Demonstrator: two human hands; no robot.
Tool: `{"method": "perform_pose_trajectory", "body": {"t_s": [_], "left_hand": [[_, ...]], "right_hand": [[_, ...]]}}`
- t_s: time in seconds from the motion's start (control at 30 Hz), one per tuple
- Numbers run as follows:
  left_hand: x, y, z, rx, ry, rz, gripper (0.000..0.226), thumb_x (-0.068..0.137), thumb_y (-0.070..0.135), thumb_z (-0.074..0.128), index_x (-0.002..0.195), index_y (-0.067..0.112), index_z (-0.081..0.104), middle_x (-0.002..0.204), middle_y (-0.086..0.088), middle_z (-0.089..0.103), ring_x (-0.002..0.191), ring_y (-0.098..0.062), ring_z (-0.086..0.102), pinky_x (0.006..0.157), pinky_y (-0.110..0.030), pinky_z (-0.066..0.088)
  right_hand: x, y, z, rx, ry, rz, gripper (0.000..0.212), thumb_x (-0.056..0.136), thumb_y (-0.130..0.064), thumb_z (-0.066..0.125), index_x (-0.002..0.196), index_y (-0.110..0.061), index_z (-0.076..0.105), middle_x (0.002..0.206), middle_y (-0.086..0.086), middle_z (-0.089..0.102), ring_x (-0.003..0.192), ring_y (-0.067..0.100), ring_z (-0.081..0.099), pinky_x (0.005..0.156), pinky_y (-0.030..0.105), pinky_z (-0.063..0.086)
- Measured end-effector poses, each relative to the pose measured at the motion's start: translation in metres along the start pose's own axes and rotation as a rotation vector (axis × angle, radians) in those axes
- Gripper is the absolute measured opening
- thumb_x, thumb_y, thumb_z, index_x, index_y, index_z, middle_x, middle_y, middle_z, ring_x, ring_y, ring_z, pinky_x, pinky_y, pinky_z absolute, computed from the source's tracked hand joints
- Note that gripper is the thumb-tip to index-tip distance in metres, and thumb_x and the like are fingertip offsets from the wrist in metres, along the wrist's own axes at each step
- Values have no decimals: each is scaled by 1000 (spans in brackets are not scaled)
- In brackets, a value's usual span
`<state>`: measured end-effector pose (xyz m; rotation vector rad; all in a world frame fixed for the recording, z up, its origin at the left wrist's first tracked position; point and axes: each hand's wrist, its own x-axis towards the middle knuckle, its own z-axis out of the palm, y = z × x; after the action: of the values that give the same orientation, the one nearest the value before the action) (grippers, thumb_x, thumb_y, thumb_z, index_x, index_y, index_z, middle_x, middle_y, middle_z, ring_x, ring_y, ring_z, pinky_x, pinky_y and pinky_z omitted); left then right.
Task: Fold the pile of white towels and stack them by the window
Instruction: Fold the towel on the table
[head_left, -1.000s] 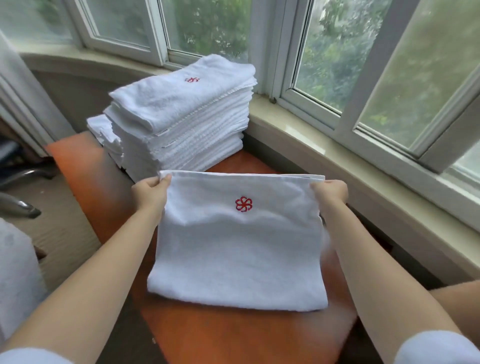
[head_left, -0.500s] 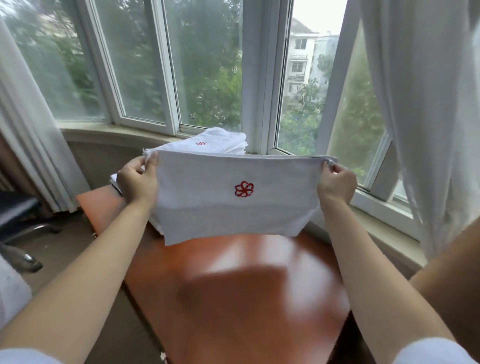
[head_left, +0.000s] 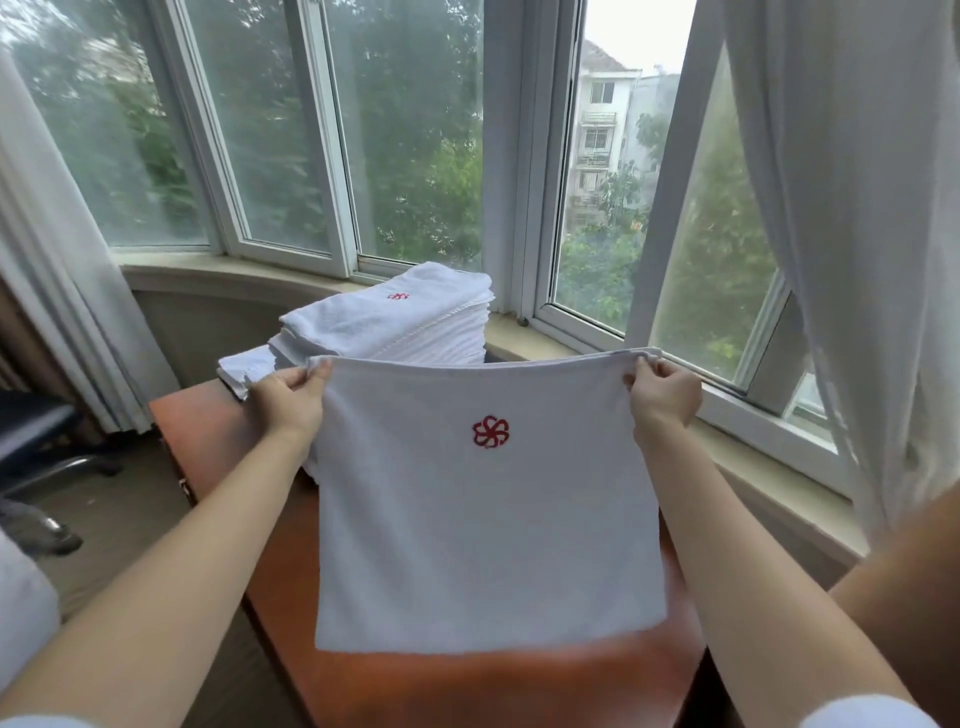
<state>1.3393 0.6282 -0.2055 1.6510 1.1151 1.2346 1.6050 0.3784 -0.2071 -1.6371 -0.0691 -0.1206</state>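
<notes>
Left hand (head_left: 291, 400) and right hand (head_left: 662, 395) each pinching a top corner of a white towel (head_left: 488, 530), held well apart at the same height, probably to pull the top edge taut and let the cloth hang straight before laying it down. Towel hanging flat and smooth above an orange-brown table (head_left: 519, 686), clear of the surface, square-looking, plain white, a small red flower emblem (head_left: 491, 432) stitched near its upper middle. Beyond it, a tall stack of folded towels (head_left: 395, 327) on the table's far end, against the window sill (head_left: 524, 340), top one bearing the same red mark.
</notes>
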Motion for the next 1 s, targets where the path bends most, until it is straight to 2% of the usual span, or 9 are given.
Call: {"method": "perform_pose_trajectory", "body": {"t_s": [0.07, 0.17, 0.23, 0.33, 0.43, 0.6, 0.7, 0.83, 1.0], "left_hand": [[10, 3, 4, -86, 24, -37, 40, 85, 42, 71, 104, 7, 74, 88, -1, 70, 84, -18, 63, 80, -28, 49], [19, 13, 6, -218, 38, -24, 43, 83, 42, 73, 106, 5, 72, 72, 2, 66, 74, -18, 63, 82, -34, 52], [12, 16, 4, -248, 33, 16, 38, 86, 37, 71, 105, 4, 70, 68, 5, 62, 69, -12, 58, 74, -26, 50], [-14, -4, -1, -250, 28, 46, 29, 91, 22, 68, 105, -4, 69, 73, 10, 58, 68, 3, 52, 60, -3, 40], [-53, -45, -8, -223, 13, -1, 20, 91, 13, 67, 100, -4, 68, 69, 14, 60, 64, 4, 54, 58, -1, 39], [-105, -119, -20, -116, -59, -174, 8, 90, 17, 68, 90, 9, 66, 85, -6, 62, 83, -16, 55, 74, -24, 41], [-123, -143, -22, -59, -97, -278, 11, 90, 17, 68, 95, 7, 67, 92, -7, 64, 88, -18, 57, 78, -28, 41], [-118, -168, -11, 32, -178, -349, 25, 95, 18, 61, 113, 1, 65, 105, -6, 64, 102, -22, 58, 86, -32, 44], [-77, -177, 20, 119, -229, -339, 31, 98, 24, 56, 121, 5, 64, 117, -4, 64, 112, -22, 57, 96, -35, 45]], "right_hand": [[6, -6, 4, 53, -12, -1, 20, 93, -17, 62, 76, -9, 69, 60, -11, 57, 66, 11, 64, 82, 35, 54], [11, -23, 6, 165, -5, -30, 15, 95, -15, 60, 81, -15, 62, 68, -9, 59, 65, 3, 59, 85, 31, 55], [12, -26, 5, 228, 17, -40, 2, 97, -14, 55, 99, -15, 55, 79, -9, 57, 68, 3, 58, 83, 29, 55], [0, -6, -4, 186, 29, -28, 26, 99, -14, 49, 125, -13, 49, 94, -4, 57, 85, 15, 61, 88, 31, 52], [-27, 39, -17, 6, 32, 39, 31, 99, -13, 45, 127, -7, 56, 117, 7, 62, 108, 24, 58, 96, 31, 45], [-77, 106, -41, -146, 86, 249, 29, 95, -9, 37, 105, -7, 63, 105, 4, 62, 99, 26, 56, 83, 28, 40], [-92, 138, -49, -263, 66, 336, 28, 94, -8, 36, 98, -11, 63, 98, 5, 57, 92, 24, 50, 80, 26, 37], [-88, 163, -43, -312, 34, 376, 30, 94, -12, 39, 106, -7, 65, 104, 6, 63, 96, 26, 55, 83, 29, 41], [-50, 176, -11, -305, -18, 368, 36, 95, -17, 50, 129, -11, 59, 130, 5, 61, 120, 26, 55, 106, 38, 43]]}}
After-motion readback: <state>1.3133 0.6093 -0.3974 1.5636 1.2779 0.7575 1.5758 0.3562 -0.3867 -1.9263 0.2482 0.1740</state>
